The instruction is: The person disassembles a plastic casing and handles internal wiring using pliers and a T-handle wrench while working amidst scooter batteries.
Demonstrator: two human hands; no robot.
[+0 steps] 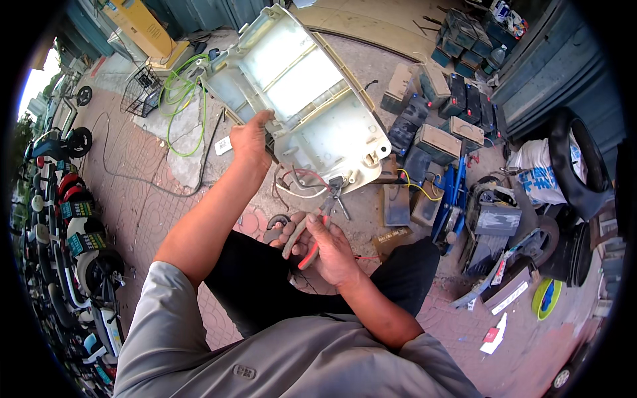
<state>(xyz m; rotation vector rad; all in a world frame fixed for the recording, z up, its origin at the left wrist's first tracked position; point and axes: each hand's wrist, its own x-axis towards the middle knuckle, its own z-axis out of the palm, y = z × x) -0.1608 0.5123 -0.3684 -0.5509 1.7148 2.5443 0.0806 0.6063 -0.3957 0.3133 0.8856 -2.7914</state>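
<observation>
A large off-white plastic case (286, 61), open and ribbed inside, stands tilted in front of me. My left hand (252, 138) is closed on its near left edge. Low in front of the case, my right hand (332, 251) is wrapped round red-handled pliers (309, 256). The jaws of the pliers are up against the case's near edge, where several brown and white wires (304, 192) come out. Whether the jaws grip a wire, I cannot tell. Part of a dark round object (279, 221) shows just beyond the fingers of my right hand.
Several used batteries (438, 144) stand on the right, beside a blue metal stand (452, 199). Farther right are a black tyre (578, 162) and a green basin (547, 298). A coiled green cable (178, 99) lies at the far left, parked scooters (83, 225) at the left.
</observation>
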